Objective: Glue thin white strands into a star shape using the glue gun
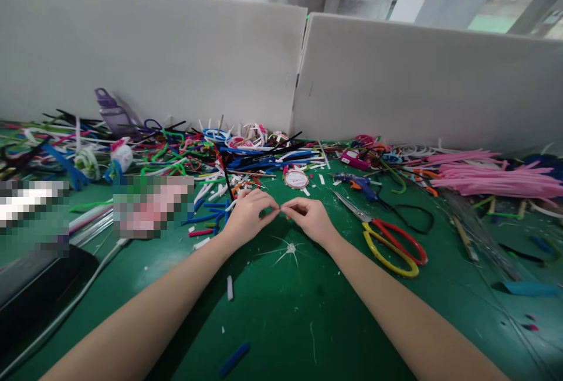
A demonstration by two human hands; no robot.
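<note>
My left hand (251,215) and my right hand (310,221) meet fingertip to fingertip over the middle of the green table. Thumb and forefinger are pinched on each; whatever lies between them is too small to make out. Just below the hands, a blob of clear glue (291,248) with thin strands spreads on the tabletop. Beyond my fingers sits a small white oval piece with a pink rim (296,179). Short blue pipe-cleaner pieces (213,212) lie beside my left hand. Right of my right hand rest scissors (387,240) with one red and one yellow handle loop.
A blue glue gun (358,184) lies behind the scissors. Pink pipe cleaners (492,179) are heaped at the right, mixed coloured ones (264,155) along the white partition (153,53). At the left are a purple bottle (113,112), a white cable (83,293) and a black object (39,293).
</note>
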